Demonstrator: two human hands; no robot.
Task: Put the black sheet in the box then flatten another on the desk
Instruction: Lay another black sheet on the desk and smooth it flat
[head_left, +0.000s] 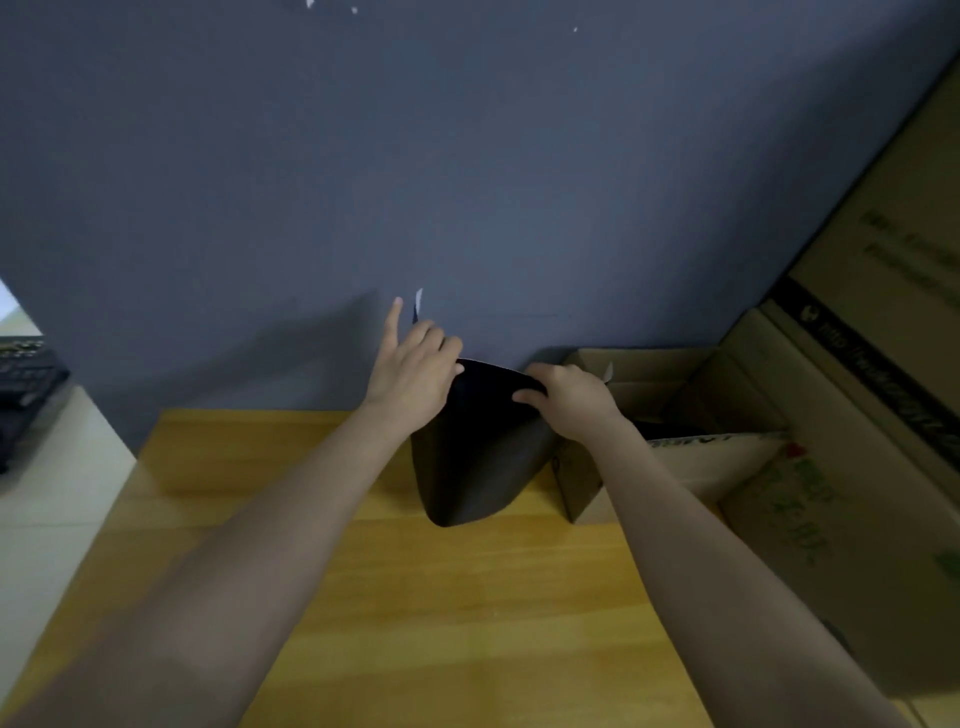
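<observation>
A black sheet (480, 457) hangs curved above the far part of the wooden desk (415, 597), its lower edge just over the desk top. My left hand (413, 371) grips its upper left edge, with the index finger pointing up. My right hand (569, 397) grips the upper right edge. An open cardboard box (670, 462) stands right of the sheet on the desk, with something dark inside it.
A dark blue-grey wall (467, 182) rises right behind the desk. Large stacked cardboard boxes (883, 364) fill the right side. A black keyboard (23, 384) lies on a pale surface at the far left.
</observation>
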